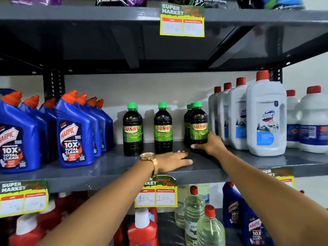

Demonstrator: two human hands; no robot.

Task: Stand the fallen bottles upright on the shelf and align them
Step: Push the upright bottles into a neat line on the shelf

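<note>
Dark Sunny bottles with green caps stand upright on the grey middle shelf (110,167). One (132,129) stands at the left with another behind it, one (163,128) in the middle, and a right-hand bottle (198,124) fronts a short row. My right hand (210,143) wraps the base of that right-hand bottle from its right side. My left hand (173,161), with a gold watch at the wrist, lies flat and palm down on the shelf in front of the middle bottle, holding nothing.
Blue Harpic bottles (74,132) fill the shelf's left side. White Domex bottles (266,116) with red caps crowd the right, close to my right hand. Yellow price tags (156,192) hang on the shelf edge. More bottles stand on the shelf below.
</note>
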